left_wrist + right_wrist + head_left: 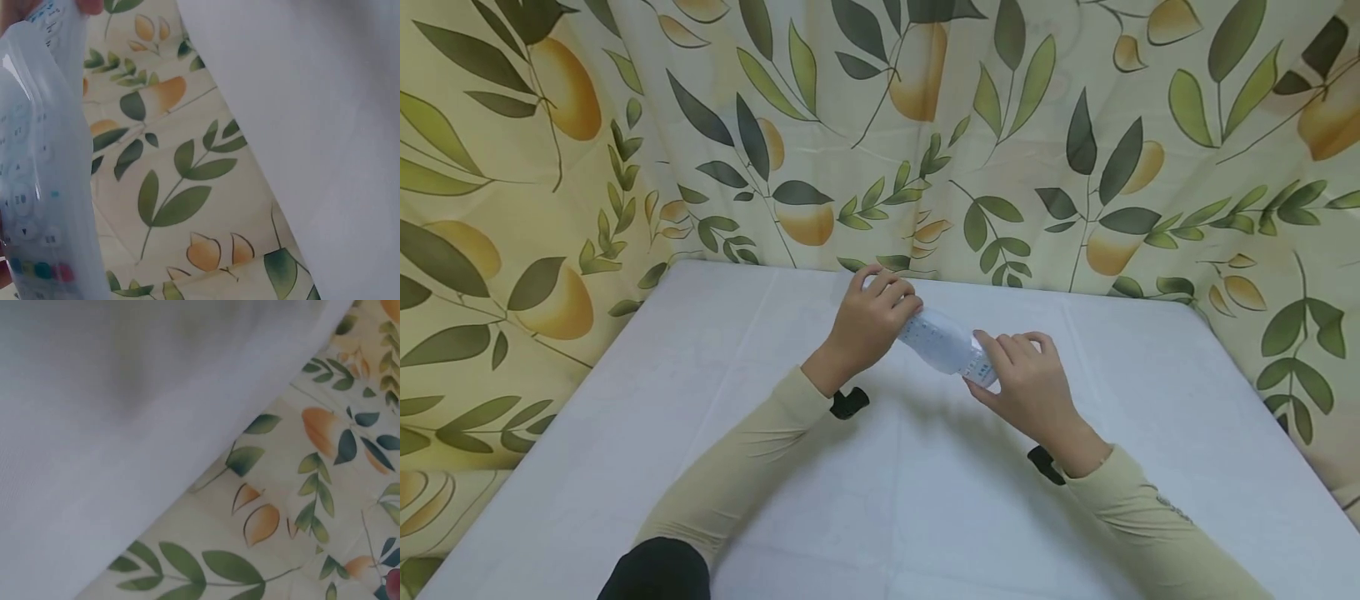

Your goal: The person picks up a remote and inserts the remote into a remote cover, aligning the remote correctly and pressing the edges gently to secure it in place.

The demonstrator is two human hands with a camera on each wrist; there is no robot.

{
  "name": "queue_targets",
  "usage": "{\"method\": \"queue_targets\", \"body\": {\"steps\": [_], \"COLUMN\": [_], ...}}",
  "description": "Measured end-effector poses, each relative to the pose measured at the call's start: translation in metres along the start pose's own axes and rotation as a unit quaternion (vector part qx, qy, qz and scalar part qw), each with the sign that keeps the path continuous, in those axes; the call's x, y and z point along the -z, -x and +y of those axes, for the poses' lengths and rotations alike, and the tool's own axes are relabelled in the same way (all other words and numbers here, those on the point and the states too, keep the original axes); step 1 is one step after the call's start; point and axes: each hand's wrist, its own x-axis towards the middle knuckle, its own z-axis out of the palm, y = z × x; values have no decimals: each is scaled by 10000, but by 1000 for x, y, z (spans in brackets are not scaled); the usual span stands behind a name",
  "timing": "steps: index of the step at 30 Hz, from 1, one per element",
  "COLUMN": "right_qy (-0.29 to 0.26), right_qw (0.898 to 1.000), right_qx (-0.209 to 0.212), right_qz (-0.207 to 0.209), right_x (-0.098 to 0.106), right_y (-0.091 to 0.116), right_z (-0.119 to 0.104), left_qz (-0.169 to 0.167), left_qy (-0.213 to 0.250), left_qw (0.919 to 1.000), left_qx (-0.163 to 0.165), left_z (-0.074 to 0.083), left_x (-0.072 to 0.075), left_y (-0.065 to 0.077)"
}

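Both hands hold a white remote control point(22, 200) in a translucent, soft-looking cover point(942, 342), raised over the table and tilted down toward the right. My left hand point(872, 321) grips its upper left end, fingers curled over it. At the lower right end, my right hand point(1033, 383) pinches it between thumb and fingers. Rows of buttons, with coloured ones near the bottom, show through the cover in the left wrist view. Blue print marks the cover's far part point(59, 31), where a fingertip touches it. The right wrist view does not show the remote.
A white cloth covers the table point(850, 500). Behind it and along the sides hangs a curtain point(820, 167) printed with leaves and fruit. Dark wrist bands point(850, 403) sit below both wrists.
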Motion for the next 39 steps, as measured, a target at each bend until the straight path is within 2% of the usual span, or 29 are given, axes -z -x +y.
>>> {"method": "queue_targets", "body": {"steps": [2,5,10,16,21,25,28,31,34,39], "right_qy": [131,143,-389,-946,-1064,-1111,-1034,-863,-678,-590], "right_qw": [9997,9986,9952,9908,9900,9903,9919,9947,9974,9956], "right_qx": [195,497,784,754,758,739,649,452,138,-713], "right_qz": [-20,-51,-430,-613,-536,-393,-344,-325,-191,141], "right_x": [2,3,4,2,-2,-3,-4,-5,-4,0], "right_y": [0,-1,-1,0,0,-2,-5,-10,-14,-20], "right_z": [3,8,12,10,8,7,6,5,5,3], "left_qz": [88,160,76,-197,-111,-18,-69,-199,-163,442], "left_qy": [108,556,1339,1607,1714,1701,1573,1336,979,348], "left_qw": [9998,9981,9909,9868,9851,9854,9875,9906,9937,9925], "left_qx": [136,211,144,76,70,-66,-29,214,530,1087], "left_z": [-1,0,5,10,12,12,9,5,1,0], "left_x": [-1,-1,1,-1,-3,0,5,7,9,8], "left_y": [2,3,3,8,10,7,1,-5,-6,0]}}
